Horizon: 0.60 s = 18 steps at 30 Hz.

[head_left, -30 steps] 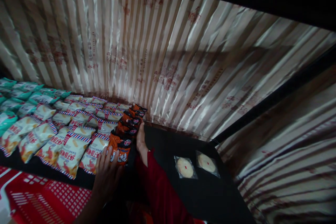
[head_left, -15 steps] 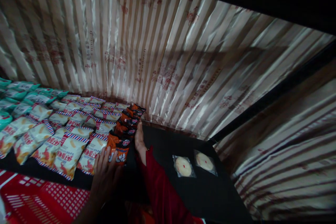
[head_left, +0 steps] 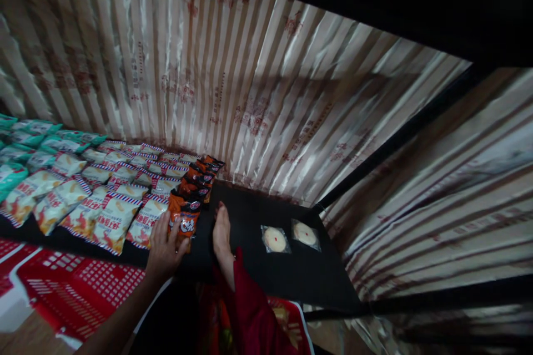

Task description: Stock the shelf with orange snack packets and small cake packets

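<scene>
A row of orange-and-black snack bags runs from the front to the back of the black shelf. My left hand lies at the left of the front bag, its fingers spread and touching the bag's lower edge. To the right of the row, my right hand is held upright with the fingers straight and nothing in them. A gap of bare shelf shows between it and the bags. White snack bags with striped edges stand in rows directly left of the orange ones.
Two round flat cakes in clear wrappers, the nearer being a pale cake, lie on the right. Teal bags fill the far left. Red plastic baskets sit below the shelf's front edge. Behind hangs a striped, printed sheet; a dark frame bar slants at right.
My right hand has come away from the orange bags toward me, leaving a gap. My left hand stays at the front bag. The view has shifted, showing more of the baskets below.
</scene>
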Each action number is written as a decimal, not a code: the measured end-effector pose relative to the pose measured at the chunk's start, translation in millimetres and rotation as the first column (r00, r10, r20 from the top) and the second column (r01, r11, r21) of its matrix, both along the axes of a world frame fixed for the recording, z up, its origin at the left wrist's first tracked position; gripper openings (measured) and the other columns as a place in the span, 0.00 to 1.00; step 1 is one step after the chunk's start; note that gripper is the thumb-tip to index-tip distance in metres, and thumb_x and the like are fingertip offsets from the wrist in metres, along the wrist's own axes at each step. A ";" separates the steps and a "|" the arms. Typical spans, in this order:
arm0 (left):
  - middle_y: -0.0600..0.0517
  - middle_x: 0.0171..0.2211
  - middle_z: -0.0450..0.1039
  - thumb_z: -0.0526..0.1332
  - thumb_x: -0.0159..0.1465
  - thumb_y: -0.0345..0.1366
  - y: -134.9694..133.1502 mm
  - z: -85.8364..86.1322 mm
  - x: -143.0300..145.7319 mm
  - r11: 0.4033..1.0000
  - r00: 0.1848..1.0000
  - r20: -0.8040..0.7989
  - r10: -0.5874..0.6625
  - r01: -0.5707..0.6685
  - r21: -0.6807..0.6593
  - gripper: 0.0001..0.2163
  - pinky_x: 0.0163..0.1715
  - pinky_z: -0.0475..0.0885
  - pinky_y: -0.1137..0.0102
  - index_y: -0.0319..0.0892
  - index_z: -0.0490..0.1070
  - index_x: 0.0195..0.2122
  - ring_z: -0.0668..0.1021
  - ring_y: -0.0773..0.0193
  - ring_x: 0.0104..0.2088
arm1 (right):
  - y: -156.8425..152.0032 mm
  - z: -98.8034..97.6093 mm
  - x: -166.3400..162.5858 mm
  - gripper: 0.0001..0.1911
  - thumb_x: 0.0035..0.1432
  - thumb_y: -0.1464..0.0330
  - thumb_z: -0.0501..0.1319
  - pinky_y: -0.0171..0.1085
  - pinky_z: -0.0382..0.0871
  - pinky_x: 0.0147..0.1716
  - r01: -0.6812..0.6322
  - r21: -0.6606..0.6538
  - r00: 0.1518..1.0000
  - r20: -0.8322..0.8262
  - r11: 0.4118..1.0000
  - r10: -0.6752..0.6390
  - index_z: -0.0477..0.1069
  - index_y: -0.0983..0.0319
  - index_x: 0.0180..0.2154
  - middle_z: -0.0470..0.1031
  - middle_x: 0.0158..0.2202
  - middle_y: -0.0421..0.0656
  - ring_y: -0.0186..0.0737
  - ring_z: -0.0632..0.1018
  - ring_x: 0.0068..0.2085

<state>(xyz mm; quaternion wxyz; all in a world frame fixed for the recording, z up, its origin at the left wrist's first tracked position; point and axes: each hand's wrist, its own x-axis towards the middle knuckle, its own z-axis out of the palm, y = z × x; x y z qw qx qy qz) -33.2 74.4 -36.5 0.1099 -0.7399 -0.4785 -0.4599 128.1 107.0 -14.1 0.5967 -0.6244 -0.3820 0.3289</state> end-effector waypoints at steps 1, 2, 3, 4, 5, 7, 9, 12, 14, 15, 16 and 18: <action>0.43 0.68 0.36 0.57 0.62 0.37 -0.8 0.5 -0.3 1.000 1.000 0.005 -0.001 0.002 -0.001 0.34 0.60 0.53 0.50 0.46 0.41 0.66 0.51 0.46 0.65 | -10.8 1.9 -1.3 0.31 0.60 0.49 0.46 0.39 0.62 0.54 0.003 -0.002 1.000 -0.002 1.000 -0.003 0.67 0.61 0.54 0.68 0.56 0.47 0.41 0.69 0.57; 0.43 0.68 0.37 0.57 0.62 0.37 -1.5 1.0 -0.6 1.000 1.000 0.006 -0.002 0.002 -0.006 0.33 0.60 0.53 0.50 0.46 0.41 0.66 0.51 0.46 0.65 | -21.6 4.0 -2.4 0.30 0.60 0.50 0.47 0.39 0.63 0.53 0.003 0.000 1.000 -0.001 1.000 -0.003 0.67 0.61 0.54 0.69 0.56 0.47 0.41 0.69 0.56; 0.42 0.68 0.38 0.56 0.62 0.36 -2.0 1.6 -1.0 1.000 1.000 0.004 -0.004 0.004 -0.011 0.33 0.60 0.53 0.49 0.45 0.41 0.66 0.51 0.46 0.65 | -32.6 6.2 -3.3 0.29 0.60 0.50 0.47 0.38 0.64 0.53 0.004 0.003 1.000 -0.002 1.000 -0.004 0.67 0.61 0.54 0.69 0.55 0.47 0.41 0.70 0.55; 0.42 0.67 0.38 0.56 0.63 0.36 -2.4 2.4 -1.5 1.000 1.000 0.003 -0.007 0.007 -0.015 0.33 0.60 0.52 0.49 0.44 0.41 0.66 0.50 0.46 0.65 | -43.9 8.3 -3.7 0.29 0.60 0.50 0.48 0.38 0.65 0.51 0.005 0.004 1.000 -0.007 1.000 -0.005 0.67 0.61 0.53 0.69 0.55 0.48 0.41 0.72 0.54; 0.41 0.67 0.39 0.55 0.63 0.35 -2.8 3.5 -1.8 1.000 1.000 0.003 -0.012 0.012 -0.017 0.32 0.60 0.52 0.49 0.44 0.41 0.66 0.50 0.46 0.65 | -55.4 10.2 -3.6 0.29 0.60 0.51 0.48 0.38 0.66 0.50 0.005 0.006 1.000 -0.017 1.000 -0.005 0.67 0.62 0.53 0.70 0.54 0.49 0.41 0.73 0.52; 0.40 0.67 0.40 0.54 0.64 0.34 -4.7 6.6 -1.8 1.000 1.000 0.015 -0.023 0.023 -0.001 0.31 0.60 0.51 0.48 0.43 0.42 0.66 0.49 0.47 0.65 | -80.0 12.7 -1.3 0.28 0.59 0.51 0.50 0.39 0.68 0.47 0.006 0.014 0.999 -0.040 1.000 -0.005 0.66 0.63 0.53 0.71 0.53 0.50 0.42 0.75 0.49; 0.38 0.66 0.43 0.54 0.63 0.34 -10.9 10.2 0.1 0.999 0.999 0.042 -0.030 0.029 0.022 0.30 0.60 0.52 0.47 0.41 0.45 0.65 0.50 0.47 0.65 | -106.8 12.2 3.9 0.27 0.59 0.53 0.51 0.40 0.70 0.45 0.024 0.028 0.998 -0.055 0.999 -0.023 0.67 0.63 0.52 0.73 0.50 0.51 0.42 0.77 0.45; 0.36 0.60 0.58 0.53 0.63 0.32 -35.6 11.8 10.4 0.991 0.990 0.064 -0.126 0.129 -0.035 0.23 0.57 0.59 0.51 0.36 0.56 0.60 0.59 0.49 0.62 | -149.4 3.4 16.6 0.25 0.59 0.54 0.52 0.40 0.71 0.41 0.077 0.025 0.996 -0.038 0.997 -0.076 0.67 0.64 0.50 0.76 0.45 0.51 0.41 0.78 0.41; 0.40 0.51 0.70 0.49 0.64 0.30 -64.6 7.1 24.3 0.953 0.962 0.046 -0.268 0.272 -0.132 0.16 0.53 0.65 0.57 0.37 0.66 0.52 0.69 0.55 0.55 | -176.1 -7.6 27.2 0.23 0.59 0.56 0.52 0.40 0.72 0.40 0.102 -0.025 0.995 0.020 0.994 -0.102 0.69 0.64 0.48 0.77 0.43 0.50 0.41 0.78 0.40; 0.43 0.46 0.74 0.47 0.64 0.29 -82.3 2.7 33.5 0.911 0.934 0.033 -0.357 0.356 -0.210 0.15 0.51 0.68 0.60 0.38 0.69 0.48 0.73 0.59 0.51 | -188.3 -14.0 32.8 0.22 0.59 0.57 0.52 0.40 0.72 0.41 0.108 -0.071 0.992 0.068 0.992 -0.103 0.70 0.63 0.47 0.77 0.42 0.49 0.41 0.78 0.39; 0.45 0.45 0.75 0.47 0.65 0.30 -101.3 -2.8 43.6 0.843 0.892 0.024 -0.451 0.434 -0.317 0.15 0.50 0.69 0.62 0.39 0.70 0.46 0.75 0.60 0.48 | -199.4 -20.9 38.4 0.21 0.59 0.58 0.51 0.41 0.72 0.42 0.122 -0.116 0.986 0.125 0.986 -0.107 0.71 0.63 0.45 0.78 0.41 0.49 0.42 0.78 0.39; 0.45 0.47 0.74 0.47 0.65 0.32 -139.6 -17.1 64.5 0.668 0.807 0.045 -0.589 0.517 -0.535 0.16 0.51 0.69 0.64 0.40 0.70 0.48 0.75 0.61 0.48 | -219.4 -35.5 49.0 0.18 0.58 0.61 0.51 0.43 0.69 0.46 0.112 -0.200 0.955 0.292 0.973 -0.050 0.74 0.62 0.41 0.78 0.40 0.49 0.44 0.77 0.42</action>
